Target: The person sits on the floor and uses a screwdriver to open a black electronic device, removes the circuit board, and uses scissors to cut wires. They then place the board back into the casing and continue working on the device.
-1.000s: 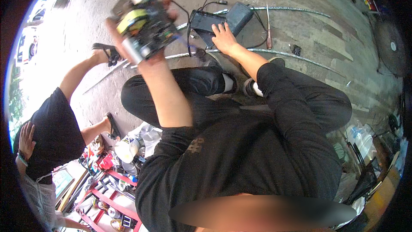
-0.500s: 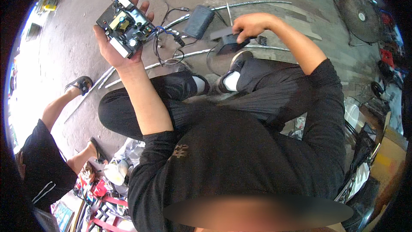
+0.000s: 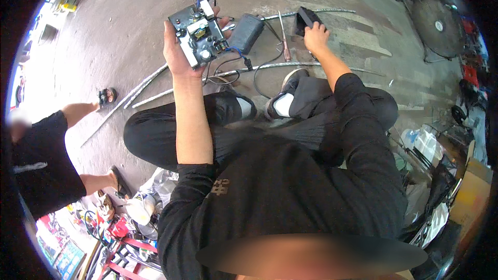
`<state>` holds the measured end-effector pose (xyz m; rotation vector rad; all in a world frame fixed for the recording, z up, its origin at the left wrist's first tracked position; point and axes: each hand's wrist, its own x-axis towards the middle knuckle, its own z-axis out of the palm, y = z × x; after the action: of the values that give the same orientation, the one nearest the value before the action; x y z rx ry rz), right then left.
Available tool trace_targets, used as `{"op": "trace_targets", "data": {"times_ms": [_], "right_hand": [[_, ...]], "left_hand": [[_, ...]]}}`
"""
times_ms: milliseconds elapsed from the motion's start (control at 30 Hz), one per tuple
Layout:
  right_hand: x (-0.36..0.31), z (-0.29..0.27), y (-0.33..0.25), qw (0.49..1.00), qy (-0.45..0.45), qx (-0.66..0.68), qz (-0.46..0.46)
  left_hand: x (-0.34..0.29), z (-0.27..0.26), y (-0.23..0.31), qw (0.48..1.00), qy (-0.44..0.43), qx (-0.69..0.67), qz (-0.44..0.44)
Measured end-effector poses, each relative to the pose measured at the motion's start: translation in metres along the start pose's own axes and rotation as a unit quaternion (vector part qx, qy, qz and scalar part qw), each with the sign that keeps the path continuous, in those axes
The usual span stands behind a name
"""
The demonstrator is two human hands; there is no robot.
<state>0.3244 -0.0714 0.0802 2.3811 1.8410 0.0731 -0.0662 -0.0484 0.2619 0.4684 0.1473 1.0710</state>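
Observation:
On the palm of my left hand (image 3: 179, 54) rests a bare circuit board (image 3: 199, 35) with pale metal heat sinks and small components, my fingers curled around its edges. Blue wires run from its right side to a small black connector and cable (image 3: 248, 64). Out to the right, my right hand (image 3: 316, 39) grips the edge of an open black plastic housing (image 3: 305, 22), down by the floor. Between my hands lie a closed black power adapter (image 3: 245, 34) and a screwdriver (image 3: 286, 46) with a brownish handle.
Long silvery flexible rods (image 3: 290, 64) cross the floor before my shoes. A floor fan (image 3: 436, 26) stands far right, a cardboard box (image 3: 469, 192) near right. Another person (image 3: 46, 166) is at the left, beside piled clutter (image 3: 129, 223).
My left hand has moved right with the circuit board. My right hand has carried the black housing away from my shoe, farther out and right, uncovering the screwdriver. The other person has shifted.

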Motion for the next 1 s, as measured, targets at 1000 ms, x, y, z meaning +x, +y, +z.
{"op": "trace_targets", "data": {"times_ms": [1000], "right_hand": [[0.001,-0.344,-0.197,0.545,0.525,0.393,-0.523]], "left_hand": [[0.006,-0.037,-0.017,0.986,0.009,-0.165,-0.017]]}}
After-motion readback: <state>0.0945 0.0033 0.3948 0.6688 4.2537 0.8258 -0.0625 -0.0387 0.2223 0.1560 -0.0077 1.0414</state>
